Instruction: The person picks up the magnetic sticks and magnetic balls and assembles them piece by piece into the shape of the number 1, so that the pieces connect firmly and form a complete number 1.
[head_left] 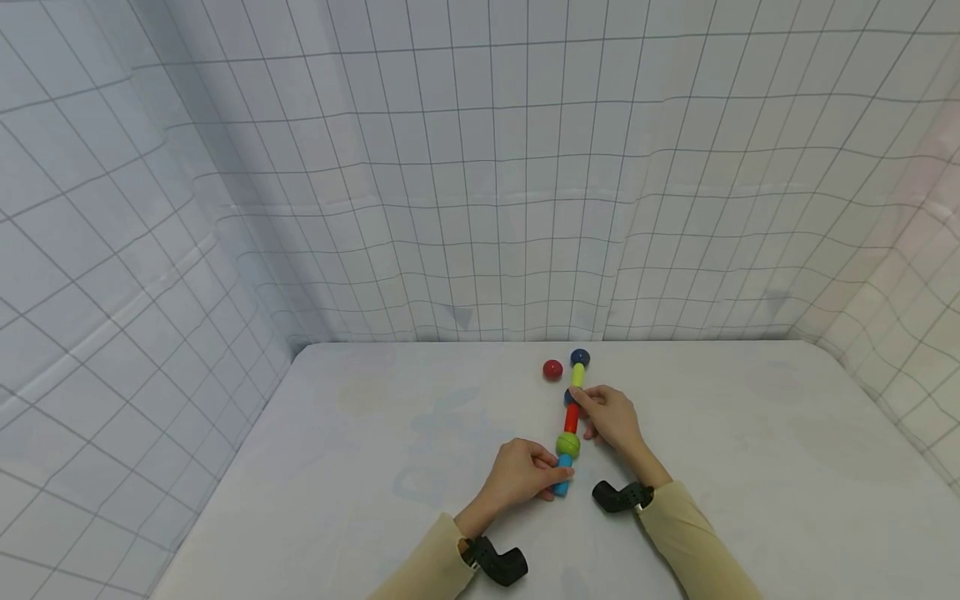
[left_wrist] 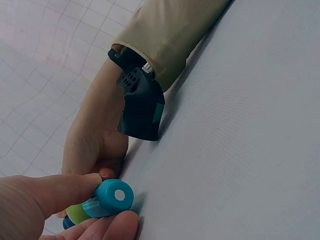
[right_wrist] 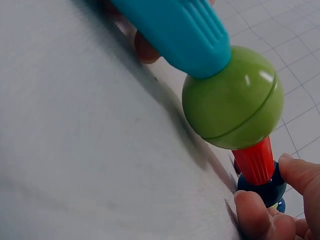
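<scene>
A chain of ribbed rods and balls runs away from me across the white table. Nearest is a blue rod (head_left: 562, 484), which my left hand (head_left: 522, 473) pinches between thumb and fingers; its end face shows a pale round spot in the left wrist view. It joins a green ball (right_wrist: 232, 97), followed by a red rod (right_wrist: 255, 162). My right hand (head_left: 611, 419) pinches the dark blue ball (right_wrist: 262, 190) beyond the red rod. Farther on come a yellow rod (head_left: 577, 375) and another dark blue ball (head_left: 580, 357) at the far end.
A loose red ball (head_left: 552, 370) lies left of the chain's far end, near the back of the white table (head_left: 337, 467). Grid-patterned white curtains (head_left: 487, 208) hang behind and at both sides. Each wrist wears a black camera mount (head_left: 501, 563).
</scene>
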